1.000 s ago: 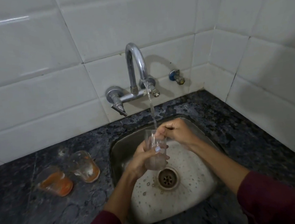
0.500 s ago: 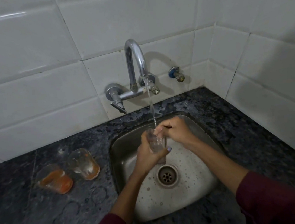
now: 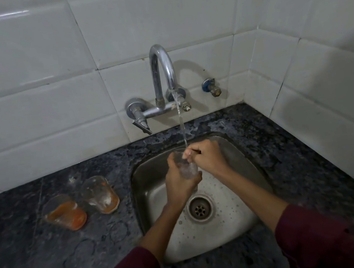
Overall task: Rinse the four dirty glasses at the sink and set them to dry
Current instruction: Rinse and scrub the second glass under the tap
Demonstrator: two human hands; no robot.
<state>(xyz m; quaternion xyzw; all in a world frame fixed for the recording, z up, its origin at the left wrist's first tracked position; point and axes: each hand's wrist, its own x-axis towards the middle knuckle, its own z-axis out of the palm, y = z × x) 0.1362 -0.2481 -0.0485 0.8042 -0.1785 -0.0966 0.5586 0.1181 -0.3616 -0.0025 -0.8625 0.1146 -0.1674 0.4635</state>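
My left hand grips a clear glass upright over the steel sink, under the water stream that runs from the chrome tap. My right hand is at the glass's rim with curled fingers reaching inside it. Two dirty glasses stand on the dark counter left of the sink. The left dirty glass holds orange residue. The right dirty glass has orange residue near its base. No other glass is in view.
The dark granite counter surrounds the sink, with white tiled walls behind and to the right. A small valve sticks out of the wall right of the tap. The drain lies below my hands.
My left hand has raised the glass closer to the tap's stream. My right hand's fingers stay at the rim, inside the glass. The view has shifted slightly.
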